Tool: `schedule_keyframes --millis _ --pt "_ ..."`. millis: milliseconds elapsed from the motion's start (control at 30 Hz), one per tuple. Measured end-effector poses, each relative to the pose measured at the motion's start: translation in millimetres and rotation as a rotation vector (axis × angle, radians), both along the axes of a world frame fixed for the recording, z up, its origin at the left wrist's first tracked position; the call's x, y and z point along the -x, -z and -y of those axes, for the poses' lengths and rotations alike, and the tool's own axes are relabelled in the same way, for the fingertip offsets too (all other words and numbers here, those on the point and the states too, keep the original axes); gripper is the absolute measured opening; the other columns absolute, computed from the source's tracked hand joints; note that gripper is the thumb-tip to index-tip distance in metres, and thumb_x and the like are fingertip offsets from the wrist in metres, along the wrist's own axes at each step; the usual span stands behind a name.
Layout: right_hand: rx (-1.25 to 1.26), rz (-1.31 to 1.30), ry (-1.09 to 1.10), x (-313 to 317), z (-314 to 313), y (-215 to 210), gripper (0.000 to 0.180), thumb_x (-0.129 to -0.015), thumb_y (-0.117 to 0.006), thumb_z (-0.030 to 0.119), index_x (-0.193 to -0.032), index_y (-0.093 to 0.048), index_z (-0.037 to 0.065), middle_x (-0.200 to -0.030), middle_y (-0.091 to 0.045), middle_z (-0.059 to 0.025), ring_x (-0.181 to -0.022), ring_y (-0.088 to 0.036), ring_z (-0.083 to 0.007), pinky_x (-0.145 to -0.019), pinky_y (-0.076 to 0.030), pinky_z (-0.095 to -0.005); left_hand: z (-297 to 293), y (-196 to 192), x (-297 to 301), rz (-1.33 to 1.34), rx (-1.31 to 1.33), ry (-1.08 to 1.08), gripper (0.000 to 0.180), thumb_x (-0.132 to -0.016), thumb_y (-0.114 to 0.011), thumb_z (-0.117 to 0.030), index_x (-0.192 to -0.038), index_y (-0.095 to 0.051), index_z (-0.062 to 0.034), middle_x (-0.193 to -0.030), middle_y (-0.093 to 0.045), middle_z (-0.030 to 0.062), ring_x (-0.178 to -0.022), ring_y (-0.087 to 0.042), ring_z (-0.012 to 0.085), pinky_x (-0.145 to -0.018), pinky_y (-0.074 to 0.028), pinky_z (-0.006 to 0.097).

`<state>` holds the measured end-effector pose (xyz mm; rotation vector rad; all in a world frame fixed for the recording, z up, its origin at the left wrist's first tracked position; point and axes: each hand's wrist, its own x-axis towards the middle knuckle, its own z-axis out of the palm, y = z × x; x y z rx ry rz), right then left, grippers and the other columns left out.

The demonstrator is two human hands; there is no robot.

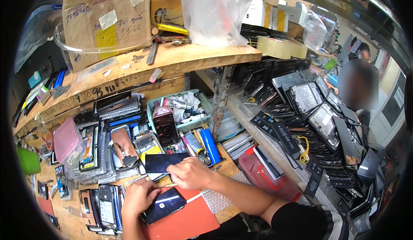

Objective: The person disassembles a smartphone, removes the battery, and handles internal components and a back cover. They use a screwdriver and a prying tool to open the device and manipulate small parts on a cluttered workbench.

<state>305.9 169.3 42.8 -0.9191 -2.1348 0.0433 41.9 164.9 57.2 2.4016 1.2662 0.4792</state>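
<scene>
My right hand (189, 173) pinches the lower right edge of a thin dark rectangular phone panel (161, 162), which it holds tilted. Just below, a dark blue smartphone (165, 205) lies on an orange-red mat (185, 223). My left hand (140, 196) curls around the phone's upper left edge, fingertips bent inward, the grip partly hidden by the hand itself. Beside my left wrist stand several opened phone bodies (107, 205). Behind the panel, an upright phone with a dark screen (165, 127) leans against a green basket (202, 107).
A wooden shelf (172, 59) crosses above the bench, carrying a cardboard box (107, 21) and plastic bag (215, 12). Stacked phone parts (318, 107) crowd the right side. Bubble wrap (221, 197) and a red plastic box (262, 171) lie by my right forearm. Someone (359, 85) is at far right.
</scene>
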Motion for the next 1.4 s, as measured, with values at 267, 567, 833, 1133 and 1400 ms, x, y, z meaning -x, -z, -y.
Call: schedule_keyframes --millis 267,567,833,1133,1400 --pt "-0.054 0.035 0.009 -1 5 -10 0.012 -0.086 -0.073 0.007 -0.097 -0.072 0.002 -0.075 -0.074 -0.0122 -0.064 -0.073 -0.0317 -0.06 -0.057 -0.0425 -1 4 9 -0.06 -0.048 -0.097 0.012 -0.088 -0.082 -0.019 -0.094 -0.078 -0.0095 -0.094 -0.068 0.0146 -0.09 -0.071 0.04 -0.079 -0.057 0.051" --pt "0.003 0.072 -0.032 11 6 -7 0.014 -0.088 -0.072 0.011 -0.089 -0.06 0.006 -0.072 -0.066 -0.0108 -0.067 -0.071 -0.0322 -0.065 -0.055 -0.044 -7 7 15 0.014 -0.016 -0.133 0.015 -0.088 -0.081 -0.015 -0.096 -0.074 -0.0042 -0.095 -0.073 0.0167 -0.089 -0.072 0.0408 -0.08 -0.058 0.051" --pt "0.089 0.121 -0.07 16 17 -13 0.014 -0.088 -0.076 0.012 -0.094 -0.067 0.004 -0.076 -0.066 -0.0064 -0.067 -0.07 -0.0237 -0.063 -0.051 -0.0372 -8 10 11 -0.077 -0.033 -0.141 0.017 -0.09 -0.079 -0.02 -0.097 -0.074 -0.005 -0.094 -0.074 0.0157 -0.089 -0.072 0.0391 -0.081 -0.057 0.049" --pt "0.12 0.139 -0.07 13 11 -14 0.012 -0.085 -0.078 0.007 -0.095 -0.073 0.003 -0.074 -0.065 -0.0047 -0.066 -0.067 -0.0209 -0.061 -0.051 -0.0356 -8 12 14 -0.116 -0.126 -0.18 0.022 -0.086 -0.079 -0.017 -0.095 -0.064 -0.0037 -0.091 -0.068 0.0162 -0.083 -0.07 0.0385 -0.075 -0.057 0.048" --pt "0.167 0.183 -0.086 15 10 -16 0.018 -0.085 -0.078 0.009 -0.1 -0.074 0.001 -0.079 -0.068 -0.0071 -0.069 -0.069 -0.0237 -0.065 -0.053 -0.0371 -10 14 18 -0.054 -0.116 -0.177 0.019 -0.089 -0.076 -0.016 -0.105 -0.072 -0.0045 -0.099 -0.068 0.0148 -0.091 -0.071 0.0373 -0.079 -0.058 0.047"
